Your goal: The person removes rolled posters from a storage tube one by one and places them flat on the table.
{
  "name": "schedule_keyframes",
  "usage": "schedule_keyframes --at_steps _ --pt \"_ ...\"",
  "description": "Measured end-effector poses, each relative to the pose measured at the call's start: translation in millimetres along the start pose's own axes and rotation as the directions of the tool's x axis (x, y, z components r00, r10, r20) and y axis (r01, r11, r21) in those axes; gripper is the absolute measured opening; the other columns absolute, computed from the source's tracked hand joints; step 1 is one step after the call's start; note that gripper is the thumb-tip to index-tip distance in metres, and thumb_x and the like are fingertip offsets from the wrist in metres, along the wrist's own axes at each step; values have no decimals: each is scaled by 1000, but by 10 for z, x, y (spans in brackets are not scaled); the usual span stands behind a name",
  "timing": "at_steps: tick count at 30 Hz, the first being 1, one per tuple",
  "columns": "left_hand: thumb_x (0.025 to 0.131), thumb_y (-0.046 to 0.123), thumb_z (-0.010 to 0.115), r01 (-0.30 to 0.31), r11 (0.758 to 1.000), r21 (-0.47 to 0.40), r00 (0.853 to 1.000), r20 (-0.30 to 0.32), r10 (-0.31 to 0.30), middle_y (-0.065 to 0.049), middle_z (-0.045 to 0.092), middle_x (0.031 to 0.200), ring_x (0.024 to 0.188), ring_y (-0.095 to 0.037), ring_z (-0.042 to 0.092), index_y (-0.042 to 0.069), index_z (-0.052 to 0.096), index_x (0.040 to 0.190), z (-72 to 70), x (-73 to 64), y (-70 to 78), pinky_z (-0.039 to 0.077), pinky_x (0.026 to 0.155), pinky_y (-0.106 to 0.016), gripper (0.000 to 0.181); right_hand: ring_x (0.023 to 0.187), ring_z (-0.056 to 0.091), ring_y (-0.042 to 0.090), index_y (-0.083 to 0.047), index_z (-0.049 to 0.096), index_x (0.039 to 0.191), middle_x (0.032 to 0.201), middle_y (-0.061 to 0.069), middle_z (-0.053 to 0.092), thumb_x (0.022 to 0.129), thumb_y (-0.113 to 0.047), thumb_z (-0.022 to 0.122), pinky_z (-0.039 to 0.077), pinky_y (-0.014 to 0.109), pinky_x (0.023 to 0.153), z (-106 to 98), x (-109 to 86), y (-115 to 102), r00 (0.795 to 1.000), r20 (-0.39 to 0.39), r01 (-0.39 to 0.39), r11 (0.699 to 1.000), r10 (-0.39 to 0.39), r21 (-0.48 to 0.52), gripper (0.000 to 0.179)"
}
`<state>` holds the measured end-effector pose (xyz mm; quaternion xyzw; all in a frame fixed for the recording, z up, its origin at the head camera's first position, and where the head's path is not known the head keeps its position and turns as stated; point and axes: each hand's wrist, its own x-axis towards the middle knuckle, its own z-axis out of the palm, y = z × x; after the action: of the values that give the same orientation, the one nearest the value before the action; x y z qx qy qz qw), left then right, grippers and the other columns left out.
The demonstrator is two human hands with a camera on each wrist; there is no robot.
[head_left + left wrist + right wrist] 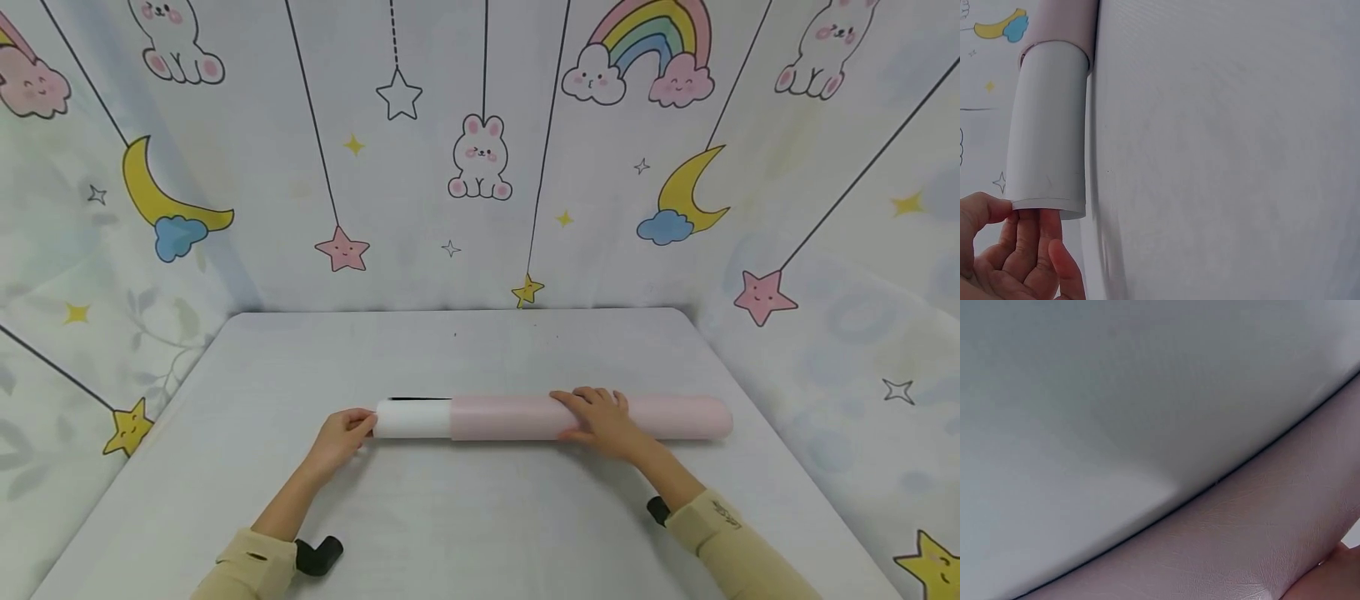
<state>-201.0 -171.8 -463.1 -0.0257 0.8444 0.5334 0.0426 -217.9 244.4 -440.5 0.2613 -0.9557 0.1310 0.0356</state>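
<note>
A long pink roll [502, 418] with a leathery surface lies across the table. From its left end sticks out a white roll [414, 419], whose far edge shows a dark slit. My left hand [343, 435] pinches the rim of that white end; in the left wrist view its thumb is outside and several fingers reach into the opening of the white roll [1050, 131]. My right hand [603, 423] grips the pink roll right of its middle, fingers over the top and thumb on the near side. Only part of that hand appears in the right wrist view, beside the pink roll [1210, 550].
The white table [480, 517] has rounded far corners. A cloth [420, 192] printed with rabbits, moons and stars hangs behind and at both sides. A black device [320, 556] sits at the left wrist, and another black part [657, 510] at the right.
</note>
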Motion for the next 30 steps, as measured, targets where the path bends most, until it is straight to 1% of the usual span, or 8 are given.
schedule_keyframes --at_steps 11,14,15,18,21,22,25,30 --pt "94 16 50 -15 1000 -4 1000 -7 14 -19 64 100 85 -20 60 -10 57 112 -56 -30 -6 47 66 -30 32 108 44 37 -20 49 131 119 12 51 76 -42 70 15 66 90 -51 -101 170 1000 -25 -13 999 14 49 63" --pt "93 20 52 -49 999 -11 999 -6 49 -17 65 96 82 -19 60 -10 58 109 -71 -41 -27 47 64 -29 35 108 44 35 -21 49 131 119 11 51 75 -43 70 14 65 90 -70 -134 218 999 -29 -18 997 20 69 64" --pt "93 22 53 -74 997 -16 997 -8 73 -16 66 93 80 -17 60 -10 58 107 -77 -49 -32 46 62 -28 36 108 44 35 -21 49 131 119 11 51 75 -44 70 14 65 90 -76 -142 235 999 -30 -18 997 20 75 64" --pt "92 26 53 -107 994 -15 994 -5 107 -15 66 90 77 -16 60 -12 58 105 -86 -64 -28 46 61 -28 40 108 44 34 -21 50 131 119 10 51 74 -44 71 13 64 90 -93 -170 287 999 -29 -24 994 27 106 65" --pt "93 22 52 -86 996 -11 996 -6 86 -17 66 92 80 -18 60 -12 58 106 -80 -59 -13 46 62 -28 36 109 44 34 -21 50 131 120 10 51 74 -42 73 11 64 90 -109 -192 338 999 -24 -32 992 36 126 65" --pt "93 20 52 -63 998 -5 998 -2 63 -18 65 95 82 -20 60 -12 58 108 -76 -52 -6 46 63 -28 35 109 43 34 -21 50 131 120 10 51 73 -42 73 11 64 91 -114 -199 354 999 -21 -38 990 41 134 65" --pt "94 15 50 -28 1000 8 1000 -2 28 -19 65 97 85 -22 60 -11 57 111 -69 -45 14 46 65 -29 32 110 43 34 -22 51 131 120 10 51 73 -41 74 10 64 91 -124 -213 390 999 -12 -48 988 50 144 65" --pt "94 14 50 -10 1000 14 1000 -4 11 -18 65 98 84 -20 60 -11 57 111 -64 -44 26 46 65 -29 30 111 42 35 -21 51 131 120 12 51 74 -40 73 9 64 91 -139 -218 402 999 -3 -44 987 45 158 64"
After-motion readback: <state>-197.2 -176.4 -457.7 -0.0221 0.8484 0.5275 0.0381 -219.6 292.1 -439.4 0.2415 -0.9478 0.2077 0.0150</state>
